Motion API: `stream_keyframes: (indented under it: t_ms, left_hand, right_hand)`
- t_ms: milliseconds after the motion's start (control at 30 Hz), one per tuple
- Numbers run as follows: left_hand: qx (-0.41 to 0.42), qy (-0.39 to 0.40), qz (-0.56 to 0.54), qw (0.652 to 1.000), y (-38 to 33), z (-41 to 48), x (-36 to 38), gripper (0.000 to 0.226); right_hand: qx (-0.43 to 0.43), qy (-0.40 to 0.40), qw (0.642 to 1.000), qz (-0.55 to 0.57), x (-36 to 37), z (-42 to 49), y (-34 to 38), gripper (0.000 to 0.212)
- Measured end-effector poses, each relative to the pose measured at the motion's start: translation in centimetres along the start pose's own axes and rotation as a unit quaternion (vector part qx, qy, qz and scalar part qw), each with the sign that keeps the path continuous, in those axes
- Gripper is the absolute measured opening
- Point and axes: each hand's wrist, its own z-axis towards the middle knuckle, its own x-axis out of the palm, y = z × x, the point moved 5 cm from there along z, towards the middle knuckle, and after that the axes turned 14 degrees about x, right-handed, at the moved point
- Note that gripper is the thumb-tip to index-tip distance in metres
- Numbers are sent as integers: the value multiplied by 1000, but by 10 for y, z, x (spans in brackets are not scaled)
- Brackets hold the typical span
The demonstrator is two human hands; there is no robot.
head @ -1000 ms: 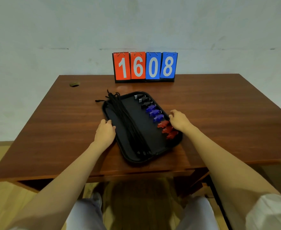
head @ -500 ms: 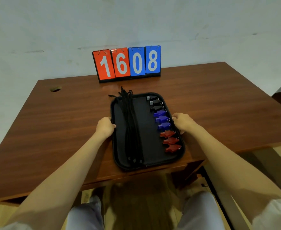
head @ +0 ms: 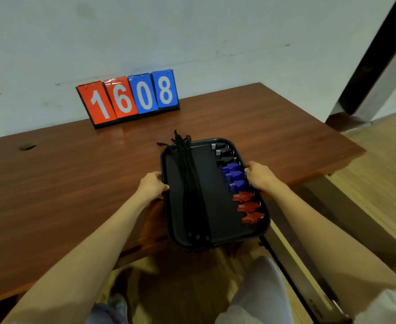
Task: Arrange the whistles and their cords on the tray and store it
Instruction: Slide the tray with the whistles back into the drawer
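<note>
A black tray (head: 218, 240) is held over the front right part of the wooden table (head: 63, 195), its near end past the table's front edge. My left hand (head: 151, 187) grips its left rim and my right hand (head: 259, 175) grips its right rim. A bundle of black cords (head: 192, 183) lies lengthwise along the tray's left half, their far ends hanging over the back rim. Down the right side runs a column of whistles: black ones (head: 225, 152) at the far end, blue ones (head: 234, 175) in the middle, red ones (head: 248, 208) nearest me.
A flip scoreboard (head: 131, 97) reading 1608 stands at the table's back edge against the white wall. A small hole (head: 27, 147) marks the table's far left. A dark doorframe (head: 377, 54) rises at the right. Below the tray are wooden floor and my knees.
The tray, held in both hands, has moved to the right and toward me, and its near end now sticks out further over the table's front edge. The view has turned right.
</note>
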Motion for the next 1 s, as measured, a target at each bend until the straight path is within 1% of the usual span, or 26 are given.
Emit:
stream_keyframes:
  t_ms: [167, 333, 467, 633, 767, 1000]
  left_hand:
    - [25, 32, -32, 999, -24, -14, 42, 57]
    - [41, 89, -67, 993, -53, -28, 95, 59]
    - [68, 126, -89, 986, -83, -37, 139, 63]
    - [108, 202, -106, 968, -118, -58, 195, 73]
    - [120, 250, -113, 954, -135, -80, 232, 73]
    - [133, 301, -111, 938, -145, -118, 283, 73]
  right_hand:
    - [28, -44, 998, 34, -20, -9, -54, 40]
    - [68, -86, 993, 53, -46, -24, -123, 41]
    - [109, -128, 981, 99, -73, -40, -181, 42]
    - [145, -164, 966, 140, -99, -69, -247, 38]
    - [182, -181, 951, 170, -110, -91, -291, 36]
    - [251, -190, 930, 189, -111, -111, -356, 38]
